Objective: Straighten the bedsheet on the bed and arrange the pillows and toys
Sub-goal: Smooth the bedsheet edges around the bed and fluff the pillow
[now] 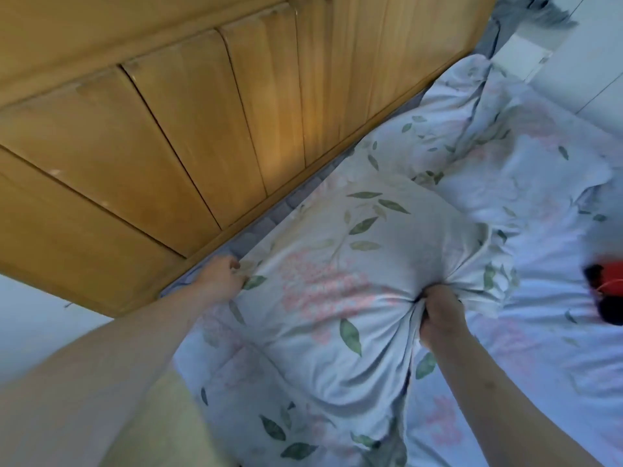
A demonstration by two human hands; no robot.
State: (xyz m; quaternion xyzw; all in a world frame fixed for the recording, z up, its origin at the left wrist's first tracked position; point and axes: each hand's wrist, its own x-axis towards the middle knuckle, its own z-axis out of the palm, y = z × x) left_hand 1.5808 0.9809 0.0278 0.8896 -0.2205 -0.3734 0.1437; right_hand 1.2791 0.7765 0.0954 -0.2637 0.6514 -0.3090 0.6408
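Two pillows in my view: floral pillow (pixel 337 284) centre frame, on bedsheet (pixel 539 365) by headboard (pixel 168 129). L hand (pixel 220 276) pinches its corner; R hand (pixel 438 315) bunches its edge. 2nd pillow (pixel 505 163) upper right; red-black toy (pixel 606 291) right edge.

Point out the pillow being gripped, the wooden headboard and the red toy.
pillow (pixel 337 264): head view, middle of its floral cover.
wooden headboard (pixel 188 123): head view, centre panel.
red toy (pixel 610 274): head view, blurred red part.

Wooden headboard (pixel 202 129) walls off far edge; only a narrow gap between it and near pillow (pixel 337 281). Second pillow (pixel 472 129) blocks right along the headboard. Red-black toy (pixel 606 291) at right edge. Open bedsheet (pixel 522 382) right of near pillow.
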